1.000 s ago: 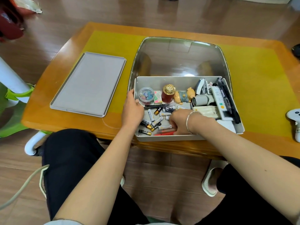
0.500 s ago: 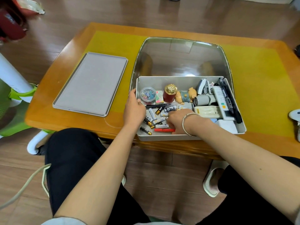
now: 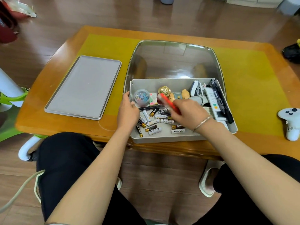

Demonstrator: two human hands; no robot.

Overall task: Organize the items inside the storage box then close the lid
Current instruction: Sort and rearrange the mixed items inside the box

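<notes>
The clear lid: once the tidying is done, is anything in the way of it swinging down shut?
Yes: both hands. The left hand holds the storage box wall, and the right hand holds a red pen above it, under the lid.

A flat grey tray lies on the yellow mat covering the wooden surface. A white game controller rests at the right edge.
</notes>
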